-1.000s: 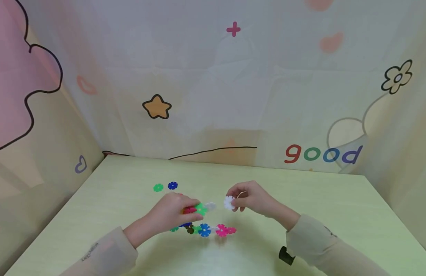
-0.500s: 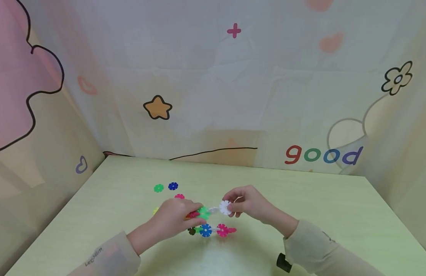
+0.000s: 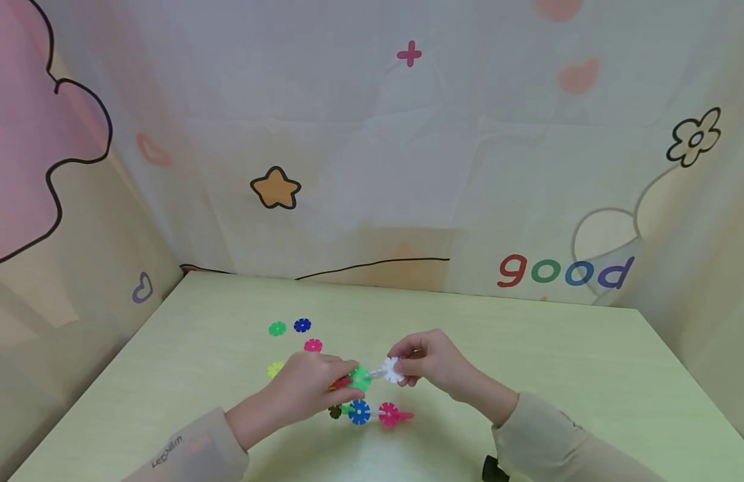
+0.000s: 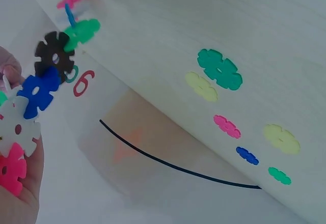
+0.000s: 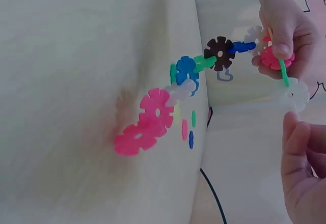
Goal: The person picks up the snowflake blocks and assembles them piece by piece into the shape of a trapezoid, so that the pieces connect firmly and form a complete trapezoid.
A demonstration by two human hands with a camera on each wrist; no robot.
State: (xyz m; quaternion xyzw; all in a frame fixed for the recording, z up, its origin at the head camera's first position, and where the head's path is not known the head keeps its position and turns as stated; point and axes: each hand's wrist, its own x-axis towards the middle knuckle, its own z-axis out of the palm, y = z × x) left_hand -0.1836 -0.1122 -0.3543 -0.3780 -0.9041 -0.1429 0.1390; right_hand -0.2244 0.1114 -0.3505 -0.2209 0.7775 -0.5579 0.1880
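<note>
My left hand grips a chain of flower-shaped interlocking plastic discs. Near its fingertips a green disc shows. Part of the chain curves below the hand, with a brown disc, a blue disc and pink discs in the right wrist view. My right hand pinches a white disc between thumb and fingers. A second whitish disc lies between it and the green one; whether the two whites interlock cannot be told. In the left wrist view, a white disc sits against the left palm.
Loose discs lie on the table beyond the left hand: green, dark blue, pink and yellow. The left wrist view adds a teal disc. A printed curtain stands behind the table.
My right hand has moved left and down, bringing its white disc up to the chain's whitish end. The left hand has shifted slightly right and down with the chain.
</note>
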